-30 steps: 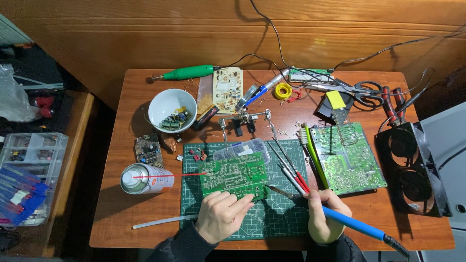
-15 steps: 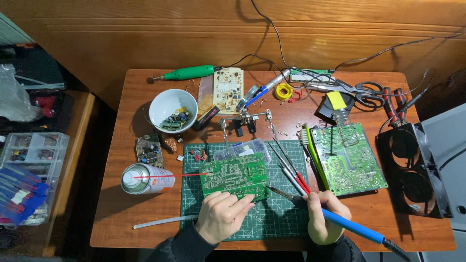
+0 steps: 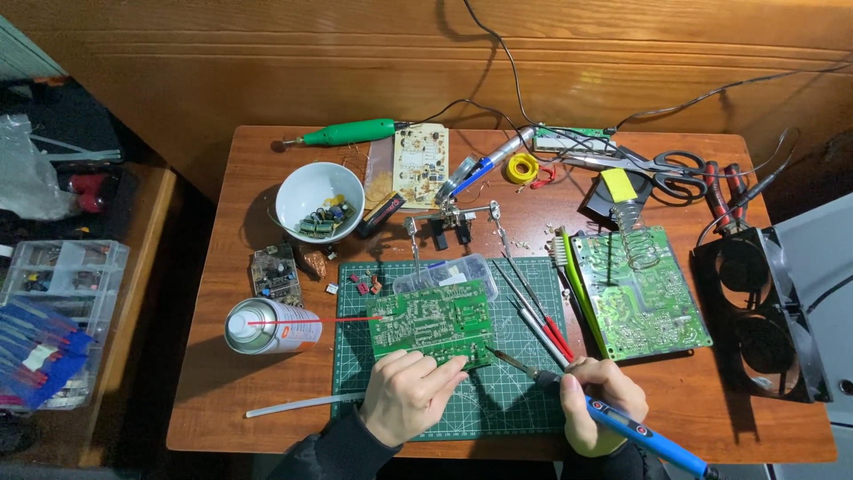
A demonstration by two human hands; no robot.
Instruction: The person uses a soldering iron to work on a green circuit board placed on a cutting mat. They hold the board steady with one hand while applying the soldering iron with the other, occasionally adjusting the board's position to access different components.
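A green circuit board (image 3: 431, 322) lies on the green cutting mat (image 3: 498, 404) near the table's front. My left hand (image 3: 404, 396) rests on the mat with its fingertips pressing the board's near edge. My right hand (image 3: 593, 411) grips a blue soldering iron (image 3: 640, 431); the iron's metal tip (image 3: 499, 356) points left and touches or nearly touches the board's near right corner.
A larger green circuit board (image 3: 640, 298) and a coil iron stand (image 3: 633, 222) lie right of the mat. Red-handled tools (image 3: 533, 311) lie between. A spray can (image 3: 267, 326), a white bowl (image 3: 306, 182) of parts, a helping-hands clamp (image 3: 453, 218), scissors (image 3: 662, 166), two black fans (image 3: 751, 311).
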